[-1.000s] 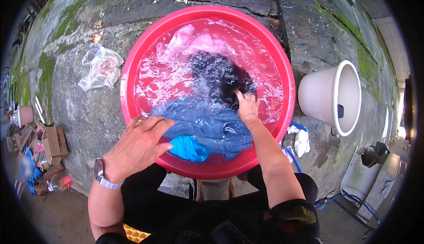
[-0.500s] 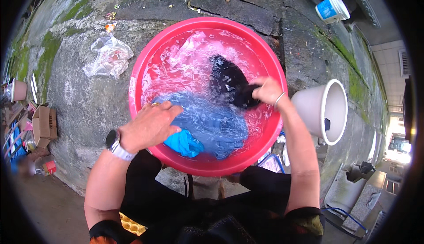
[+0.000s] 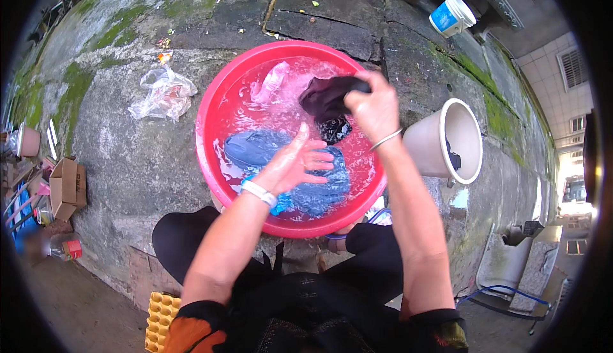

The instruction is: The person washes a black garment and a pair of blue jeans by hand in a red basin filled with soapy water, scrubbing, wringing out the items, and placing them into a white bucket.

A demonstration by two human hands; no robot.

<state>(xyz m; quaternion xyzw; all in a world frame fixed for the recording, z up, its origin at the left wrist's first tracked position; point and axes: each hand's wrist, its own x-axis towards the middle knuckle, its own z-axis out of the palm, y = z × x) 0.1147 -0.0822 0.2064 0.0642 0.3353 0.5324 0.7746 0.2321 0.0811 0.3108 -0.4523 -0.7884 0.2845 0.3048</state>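
Dark wet cloth (image 3: 325, 97), gripped tight in the right hand (image 3: 377, 111) while the left hand (image 3: 295, 164) hovers open, could probably drip outside the red basin (image 3: 211, 155).

- A white plastic tub (image 3: 452, 14) with a blue label stands on the concrete at the upper right, well apart from the red basin; it is round and tilted in this view.
- An open brown cardboard box (image 3: 66, 187) lies at the left edge, flaps spread, on the ground beside other clutter.
- A small red-and-white container (image 3: 71, 248) stands just below the cardboard box, near the lower left; its details are too blurred to tell.
- A crumpled clear plastic bag (image 3: 163, 93), with something pinkish inside, lies on the concrete just left of the red basin.
- A yellow moulded egg tray (image 3: 159, 327) shows at the bottom edge, beside the person's left arm.
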